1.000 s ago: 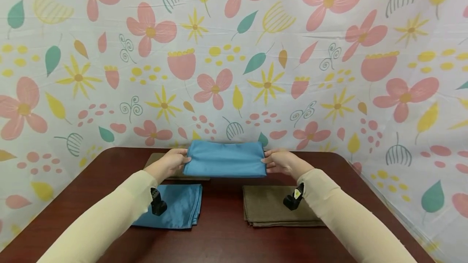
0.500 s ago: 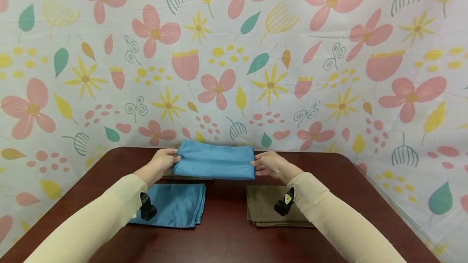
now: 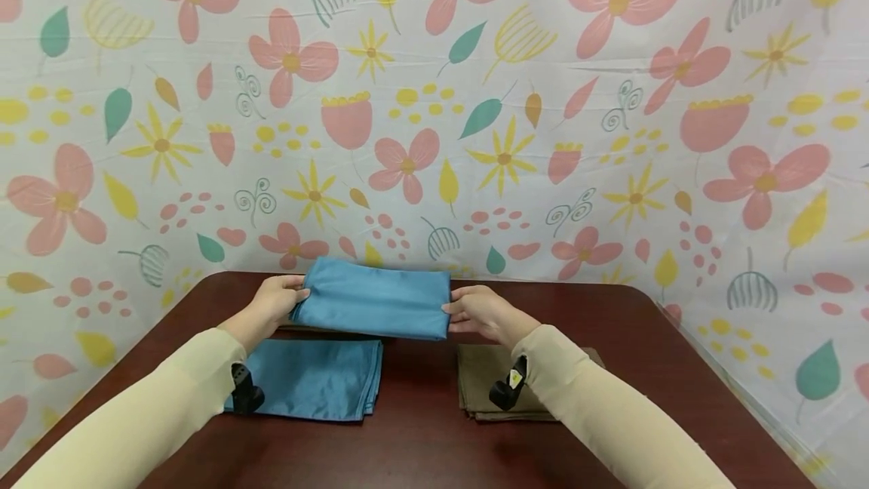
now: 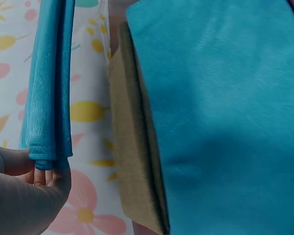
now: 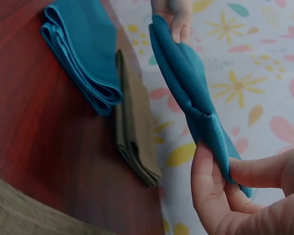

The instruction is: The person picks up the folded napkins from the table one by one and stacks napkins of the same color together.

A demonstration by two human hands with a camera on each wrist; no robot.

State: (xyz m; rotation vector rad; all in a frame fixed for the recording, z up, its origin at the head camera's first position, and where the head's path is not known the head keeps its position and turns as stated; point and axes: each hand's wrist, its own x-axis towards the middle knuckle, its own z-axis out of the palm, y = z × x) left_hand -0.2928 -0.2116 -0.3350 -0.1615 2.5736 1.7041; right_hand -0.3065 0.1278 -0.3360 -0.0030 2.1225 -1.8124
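Note:
A folded blue cloth (image 3: 376,299) is held up by its two short ends above the far part of the table. My left hand (image 3: 271,300) pinches its left end, thumb on the near side. The right end is pinched by my right hand (image 3: 487,314). In the right wrist view the cloth (image 5: 186,83) hangs between both hands, its middle creased. Beneath it lies a folded brown cloth (image 5: 139,122), mostly hidden in the head view. Nearer me on the left rests a second folded blue cloth (image 3: 319,379), partly under my left forearm.
Another folded brown cloth (image 3: 475,383) lies on the right of the dark red wooden table (image 3: 414,444), partly covered by my right forearm. A flower-printed white curtain (image 3: 434,112) hangs right behind the table's far edge. Small black cameras sit on both wrists.
Both hands have carried the held blue cloth to the left, over the far brown cloth. It now tilts slightly, its right end lower. The view has shifted a little; the other cloths stay put.

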